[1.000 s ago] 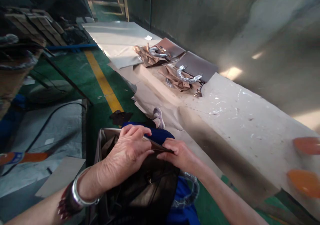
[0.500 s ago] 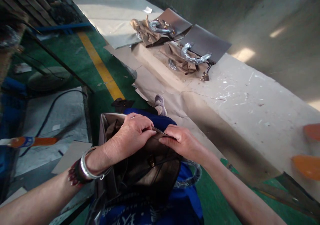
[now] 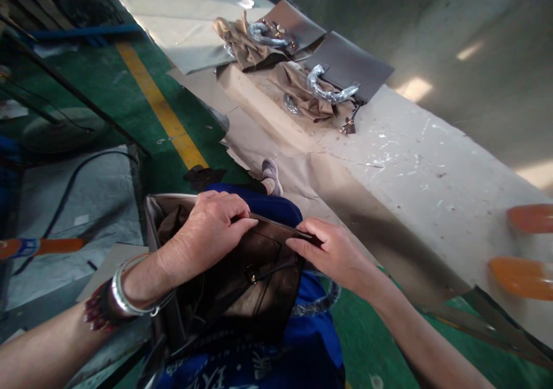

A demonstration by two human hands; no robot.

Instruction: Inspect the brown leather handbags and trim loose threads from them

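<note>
A brown handbag [image 3: 268, 288] rests on my lap over blue cloth [image 3: 324, 331], its mouth facing up. My left hand [image 3: 218, 222] pinches the bag's far rim near the middle, thumb on the inner side. Farther right along that same rim, my right hand [image 3: 326, 248] pinches the edge between thumb and fingers. A stretch of brown rim shows between the two hands. Inside the bag hangs a small gold-coloured metal fitting [image 3: 252, 276]. A plastic-wrapped handle [image 3: 319, 303] sticks out on the bag's right side.
On the paper-covered bench [image 3: 415, 176] lie two unfinished brown bags [image 3: 315, 92] with wrapped handles. Orange-handled tools [image 3: 521, 276] are at the right edge. To my left stands a low grey surface [image 3: 103, 199] with an orange-handled tool [image 3: 56, 246]. A yellow line [image 3: 159, 106] crosses the green floor.
My hands have moved apart along the rim, the left one leftward and the right one slightly right, so more edge shows between them. The whole view has shifted a little.
</note>
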